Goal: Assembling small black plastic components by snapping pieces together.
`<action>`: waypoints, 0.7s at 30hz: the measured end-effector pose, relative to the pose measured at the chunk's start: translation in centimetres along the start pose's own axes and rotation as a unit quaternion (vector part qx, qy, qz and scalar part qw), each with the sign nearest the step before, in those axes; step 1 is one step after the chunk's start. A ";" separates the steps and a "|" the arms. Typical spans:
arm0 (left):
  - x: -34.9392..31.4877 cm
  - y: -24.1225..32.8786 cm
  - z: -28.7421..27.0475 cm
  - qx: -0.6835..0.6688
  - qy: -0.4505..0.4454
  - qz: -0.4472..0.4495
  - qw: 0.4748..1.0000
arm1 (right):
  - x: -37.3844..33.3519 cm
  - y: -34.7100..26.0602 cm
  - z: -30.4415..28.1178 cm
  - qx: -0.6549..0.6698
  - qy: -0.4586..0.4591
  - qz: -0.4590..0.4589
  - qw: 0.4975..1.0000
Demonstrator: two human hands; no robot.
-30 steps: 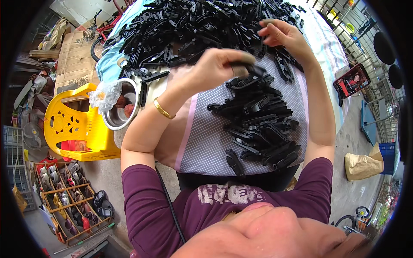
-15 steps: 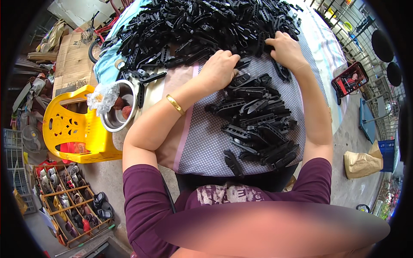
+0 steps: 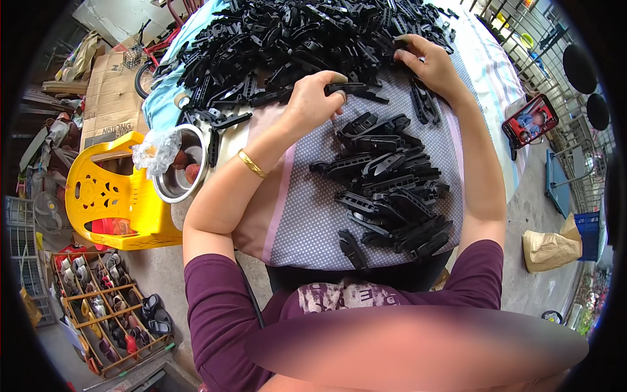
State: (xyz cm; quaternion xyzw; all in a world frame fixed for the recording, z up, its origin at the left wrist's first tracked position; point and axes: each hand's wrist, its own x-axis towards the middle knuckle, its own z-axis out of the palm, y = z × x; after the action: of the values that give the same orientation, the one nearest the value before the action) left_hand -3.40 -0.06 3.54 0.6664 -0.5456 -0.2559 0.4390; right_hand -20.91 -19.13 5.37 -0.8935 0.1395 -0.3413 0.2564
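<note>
My left hand (image 3: 316, 98) pinches a slim black plastic part (image 3: 356, 87) between thumb and fingers, just in front of a large heap of similar black plastic parts (image 3: 294, 39). At the heap's right edge is my right hand (image 3: 431, 66), its thumb and forefinger apart and curved. Dark parts show in the gap between those fingertips; none looks clearly gripped. A smaller pile of black plastic parts (image 3: 392, 176) lies nearer to me on the dotted cloth (image 3: 307, 228). Two or so more parts (image 3: 424, 104) rest below my right hand.
Left of the table, a yellow plastic chair (image 3: 104, 189) bears a metal bowl (image 3: 175, 195) with reddish round fruits and a clear plastic bag (image 3: 157, 151). A phone (image 3: 530, 121) stands at the table's right edge. Shoe rack (image 3: 111, 307) at lower left; brown paper bag (image 3: 552, 245) on the right floor.
My left hand has drawn back slightly leftward with a black part now showing in its fingers. My right hand has shifted up a little, its fingers now farther apart.
</note>
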 end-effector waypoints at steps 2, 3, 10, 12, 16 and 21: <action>0.1 0.0 -0.2 -0.096 -0.009 -0.035 0.995 | 0.0 -3.5 0.1 0.061 -0.074 0.041 0.995; 0.1 -0.2 0.0 -0.097 -0.009 -0.036 0.995 | -0.2 -4.9 0.6 0.120 -0.147 0.086 0.978; -0.4 0.6 -0.2 -0.235 -0.023 -0.011 0.972 | -0.8 -7.2 3.6 0.061 -0.146 0.052 0.986; -0.5 0.8 -0.4 -0.235 -0.038 -0.013 0.971 | -0.8 -6.4 3.8 0.076 -0.114 0.025 0.990; -0.5 0.8 -0.6 -0.202 -0.046 0.000 0.978 | -0.8 -6.3 4.3 0.050 -0.086 0.007 0.995; -0.4 0.9 -0.5 -0.221 -0.024 -0.008 0.975 | -1.4 -6.5 4.8 0.027 -0.031 -0.025 0.999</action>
State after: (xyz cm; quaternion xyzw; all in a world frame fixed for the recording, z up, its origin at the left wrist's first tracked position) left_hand -3.52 0.50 4.48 0.5509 -0.4800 -0.3897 0.5606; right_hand -18.14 -11.41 5.18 -0.8996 0.1001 -0.3231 0.2761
